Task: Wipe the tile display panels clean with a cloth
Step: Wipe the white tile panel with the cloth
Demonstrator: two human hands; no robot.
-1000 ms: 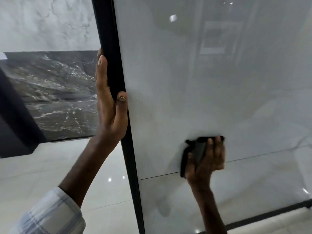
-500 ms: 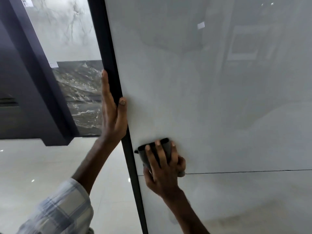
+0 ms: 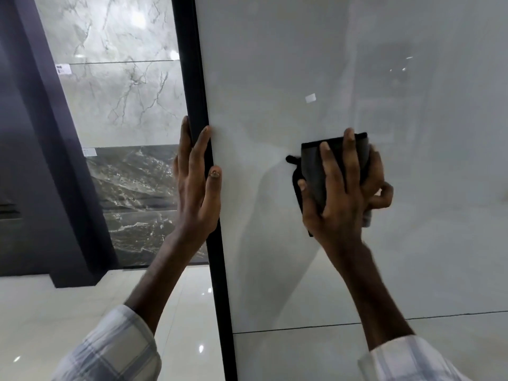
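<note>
Sleeves of pale checked fabric point(image 3: 110, 350) frame the bottom of the head view, and from them both forearms reach up to the panel. The right hand point(image 3: 343, 193) presses a folded dark grey cloth point(image 3: 313, 171) flat against the glossy pale grey tile panel point(image 3: 275, 78); its fingers point(image 3: 350, 149) lie spread and mostly straight over the cloth, with the outer ones curled at the cloth's right edge, so the cloth seems pressed more than clutched. The left hand point(image 3: 196, 185) grips the upright black metal frame edge point(image 3: 192, 78) of that panel, thumb on the tile face and fingers wrapped round behind the frame, steadying it.

Judging from this, the wiping stroke is under way on the panel's middle height, above the horizontal joint line point(image 3: 302, 327) that separates the lower tile. The next move probably calls for even pressure while sweeping the cloth across the untouched stretch to the right, then below the joint, with the left hand bracing the frame so the panel does not swing.

The tile surface is mirror-smooth and shows hazy reflections, so smears would be hard to spot. Beyond the frame stand a white veined marble-look panel point(image 3: 118, 78) and a dark marbled one point(image 3: 137, 188) beneath it, beside a dark purple-grey pillar point(image 3: 55, 133). The polished cream floor point(image 3: 55, 312) reflects ceiling lights.
</note>
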